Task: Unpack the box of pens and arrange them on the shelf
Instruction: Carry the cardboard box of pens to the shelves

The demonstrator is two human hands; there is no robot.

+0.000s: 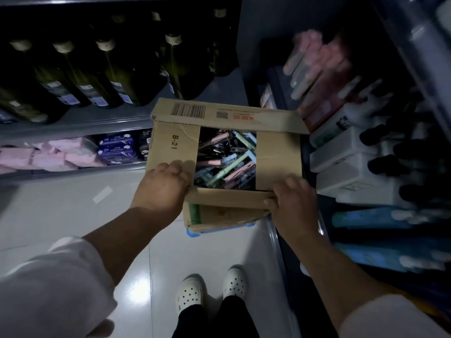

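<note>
A brown cardboard box marked B-21 is held in front of me, its top flaps partly open. Through the gap I see a heap of pens in pink, green, blue and black. My left hand grips the near left corner, fingers curled over the near flap. At the near right corner my right hand grips the same near flap. The far flap stands folded back, showing a barcode. Under the box peeks a blue plastic edge.
Dark glass bottles stand on the grey shelf at left, with pink and purple packs below. On the right shelves sit white jugs, pink packs and blue tubes. White tiled floor and my white shoes lie below.
</note>
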